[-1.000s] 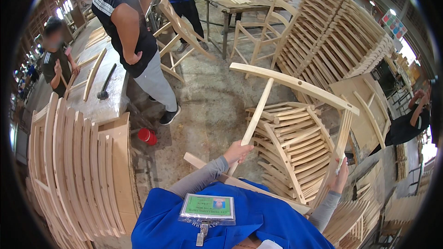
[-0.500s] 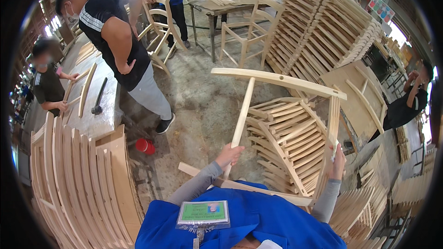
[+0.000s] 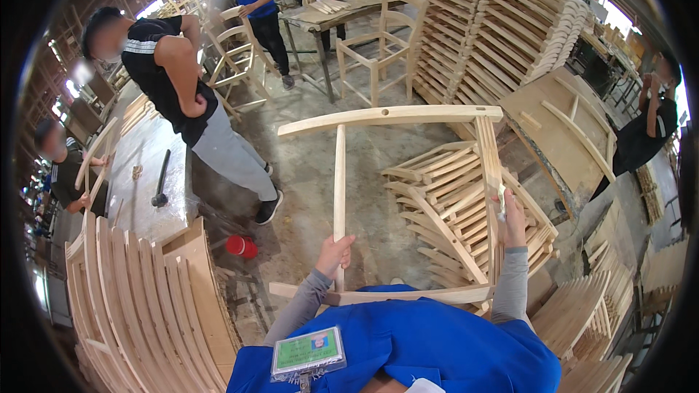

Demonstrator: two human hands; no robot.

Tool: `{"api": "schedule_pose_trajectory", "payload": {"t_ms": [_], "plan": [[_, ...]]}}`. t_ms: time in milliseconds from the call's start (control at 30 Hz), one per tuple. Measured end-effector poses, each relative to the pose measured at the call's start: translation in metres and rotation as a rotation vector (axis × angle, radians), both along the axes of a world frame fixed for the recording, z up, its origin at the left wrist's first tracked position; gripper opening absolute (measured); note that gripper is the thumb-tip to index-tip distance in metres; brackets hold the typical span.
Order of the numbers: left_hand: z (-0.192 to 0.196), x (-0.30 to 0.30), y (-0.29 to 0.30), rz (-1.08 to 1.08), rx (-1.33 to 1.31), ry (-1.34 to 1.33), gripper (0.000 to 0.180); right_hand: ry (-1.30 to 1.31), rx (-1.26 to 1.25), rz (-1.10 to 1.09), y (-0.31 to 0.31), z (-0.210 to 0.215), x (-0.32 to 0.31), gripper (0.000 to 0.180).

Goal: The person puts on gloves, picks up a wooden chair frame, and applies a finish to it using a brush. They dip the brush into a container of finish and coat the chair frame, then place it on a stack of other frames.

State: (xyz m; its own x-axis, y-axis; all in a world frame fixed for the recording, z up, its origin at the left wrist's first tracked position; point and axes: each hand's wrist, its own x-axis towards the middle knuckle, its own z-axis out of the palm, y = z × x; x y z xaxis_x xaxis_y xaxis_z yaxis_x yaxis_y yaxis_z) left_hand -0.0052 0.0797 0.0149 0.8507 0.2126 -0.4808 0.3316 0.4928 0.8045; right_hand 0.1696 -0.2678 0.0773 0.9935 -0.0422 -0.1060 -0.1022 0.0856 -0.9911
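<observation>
In front of me is a light wooden chair frame (image 3: 393, 114), made of two long curved legs joined by a thin round rung and a broad flat rail. My left hand (image 3: 335, 256) is closed around the lower part of the rung (image 3: 340, 182). At the rail (image 3: 488, 167) on the other side, my right hand (image 3: 514, 224) has its fingers bent against the wood. A small whitish thing (image 3: 501, 196) shows at those fingers; its kind is unclear. The near leg (image 3: 408, 295) lies across just before my blue shirt.
Beneath the frame is a stack of joined wooden parts (image 3: 444, 204). More curved parts (image 3: 131, 291) stand at the left, near a table (image 3: 145, 189) with a black mallet (image 3: 161, 182). A red container (image 3: 241, 246) sits on the floor. A person (image 3: 175, 87) stands at the left.
The frame has swung left and turned, so its far leg now lies more level across the view. Both hands moved with it, keeping their places on the rung and rail.
</observation>
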Motion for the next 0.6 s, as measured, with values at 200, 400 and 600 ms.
{"api": "schedule_pose_trajectory", "payload": {"t_ms": [200, 400, 600], "plan": [[0.007, -0.001, 0.001, 0.013, 0.016, 0.03, 0.022, 0.056, 0.151, 0.015, -0.006, -0.02, 0.007, 0.031], [0.013, -0.004, 0.002, 0.013, 0.05, 0.05, 0.021, 0.097, 0.185, 0.039, 0.004, -0.022, 0.01, 0.031], [0.011, -0.007, -0.001, 0.054, 0.039, 0.038, 0.02, 0.125, 0.106, 0.126, -0.003, -0.031, 0.033, 0.033]]}}
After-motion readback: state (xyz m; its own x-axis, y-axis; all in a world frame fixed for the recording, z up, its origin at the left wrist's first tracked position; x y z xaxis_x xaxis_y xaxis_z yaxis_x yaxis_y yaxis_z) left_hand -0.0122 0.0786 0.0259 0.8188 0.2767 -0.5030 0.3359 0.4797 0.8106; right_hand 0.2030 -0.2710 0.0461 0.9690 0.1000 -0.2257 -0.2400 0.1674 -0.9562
